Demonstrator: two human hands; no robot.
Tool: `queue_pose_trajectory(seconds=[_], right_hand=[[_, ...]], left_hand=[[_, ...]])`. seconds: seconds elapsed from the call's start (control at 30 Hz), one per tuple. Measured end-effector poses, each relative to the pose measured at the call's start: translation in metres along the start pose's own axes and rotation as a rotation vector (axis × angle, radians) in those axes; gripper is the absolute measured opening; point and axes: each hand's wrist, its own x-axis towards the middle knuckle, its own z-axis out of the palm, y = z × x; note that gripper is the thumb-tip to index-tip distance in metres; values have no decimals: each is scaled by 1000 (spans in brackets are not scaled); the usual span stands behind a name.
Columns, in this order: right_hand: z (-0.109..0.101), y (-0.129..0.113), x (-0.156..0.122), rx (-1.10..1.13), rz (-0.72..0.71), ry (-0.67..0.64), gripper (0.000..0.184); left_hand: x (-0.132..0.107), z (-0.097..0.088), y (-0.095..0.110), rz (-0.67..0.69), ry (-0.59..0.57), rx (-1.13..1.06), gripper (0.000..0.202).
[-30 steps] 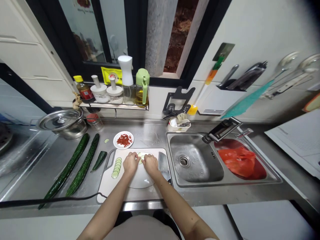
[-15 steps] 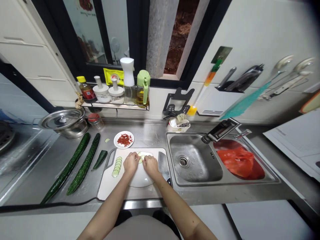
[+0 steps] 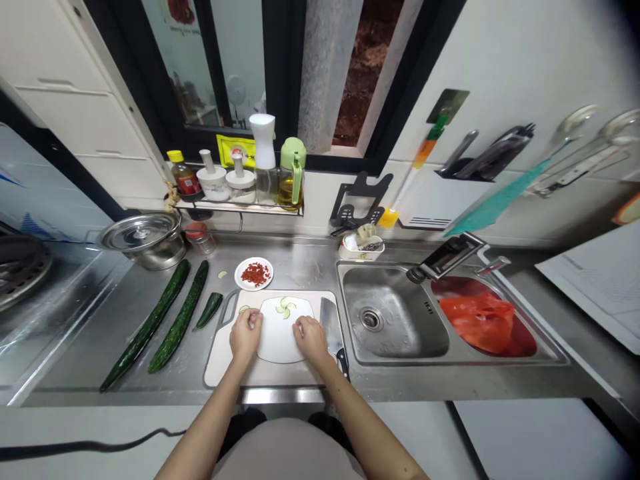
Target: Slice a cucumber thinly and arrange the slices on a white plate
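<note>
A white plate sits on a pale cutting board at the counter's front edge. A few cucumber slices lie at the plate's far rim. My left hand rests at the plate's left edge, fingers curled over the spot where a row of slices lay. One cucumber slice shows just beyond it. My right hand is at the plate's right rim, fingers bent against it. A cleaver lies on the board right of that hand.
Two long cucumbers and a cut cucumber end lie left of the board. A small dish of red berries stands behind it. A lidded pot is at the left, a sink with a red bag at the right.
Both hands drew back from the slices at the plate's far rim and moved apart to the plate's left and right edges. The left hand now covers the row of slices.
</note>
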Motion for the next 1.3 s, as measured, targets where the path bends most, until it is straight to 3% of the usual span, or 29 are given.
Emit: queue_pose_trajectory(seconds=[0.37, 0.6, 0.93, 1.13, 1.3], right_hand=[[-6, 17, -19, 84, -8, 128, 20], [-2, 18, -17, 113, -37, 150, 21], [0, 14, -18, 125, -31, 134, 21], [-3, 17, -24, 172, -16, 122, 21], [-15, 14, -24, 278, -4, 121, 19]], left_hand=[[-23, -37, -60, -134, -7, 165, 32], [-21, -39, -62, -168, -15, 316, 39], [-19, -31, -68, -147, -34, 358, 30], [-18, -30, -65, -121, 18, 205, 21], [-12, -28, -55, -138, -3, -317, 29]])
